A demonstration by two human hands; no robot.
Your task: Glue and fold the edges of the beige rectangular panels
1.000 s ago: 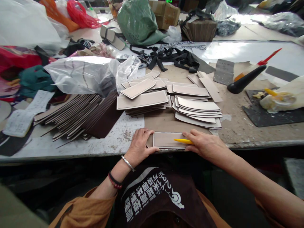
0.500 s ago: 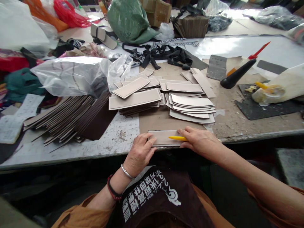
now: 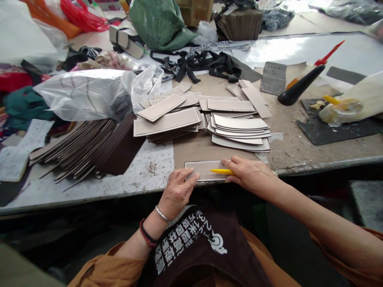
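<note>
A flat beige rectangular panel (image 3: 205, 170) with a dark edge lies at the front of the table. My left hand (image 3: 178, 187) grips its left end, fingertips on top and the thumb low by the near edge. At the other end is my right hand (image 3: 247, 173), closed round a yellow pointed stick (image 3: 221, 172) whose tip points left over the panel. Its index finger and thumb also touch the panel's right end. Behind lie loose piles of similar beige panels (image 3: 167, 122) and a neater stack of them (image 3: 241, 125).
Dark brown strips (image 3: 80, 149) are fanned out at the left, beside a clear plastic bag (image 3: 86, 93). To the right stand a black cone-shaped bottle with a red tip (image 3: 299, 87) and a glue-smeared white container (image 3: 353, 103). Black straps (image 3: 209, 65) lie behind. The table's front edge is close.
The view has shifted slightly. My left fingers have stretched a little farther over the panel's end. My right hand keeps the yellow stick in nearly the same place.
</note>
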